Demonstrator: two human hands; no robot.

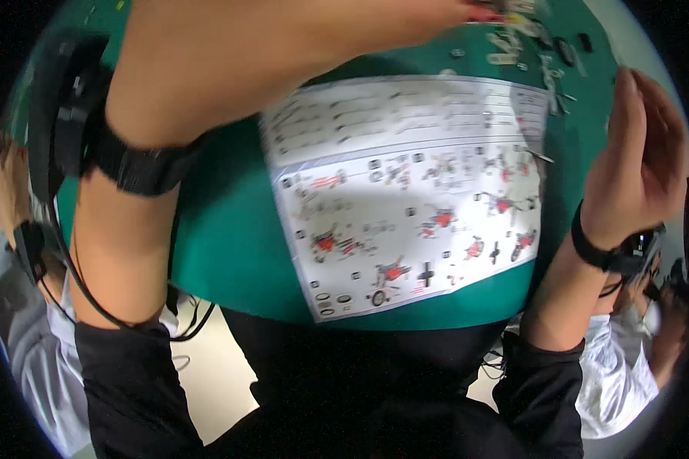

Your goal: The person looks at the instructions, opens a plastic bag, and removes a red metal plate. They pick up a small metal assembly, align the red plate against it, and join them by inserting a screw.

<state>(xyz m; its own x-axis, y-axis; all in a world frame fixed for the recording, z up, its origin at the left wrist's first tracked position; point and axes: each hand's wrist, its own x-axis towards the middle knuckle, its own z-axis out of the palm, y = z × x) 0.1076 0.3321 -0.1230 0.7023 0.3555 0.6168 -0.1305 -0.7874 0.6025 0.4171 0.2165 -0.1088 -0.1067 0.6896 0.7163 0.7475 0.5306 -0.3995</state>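
Note:
My left hand (383, 27) reaches across the far part of the picture toward the right, over the top of a paper instruction sheet (406, 191). Most of its fingers are cut off by the upper edge, and a red piece (482, 13) lies at its tip; whether the fingers hold it is hidden. The sheet lies slightly tilted on the green table, printed with small red and black step drawings of a wheeled model. Beyond the table's right side, my right hand (635, 168) is raised with loosely curved fingers apart and nothing visible in it.
Small loose model parts (513, 46), pale, grey and black, lie scattered at the far right of the green table (222, 229). A small metal rod (541, 157) rests by the sheet's right edge. Other people sit at both sides; a co-worker's hand (11, 183) shows at far left.

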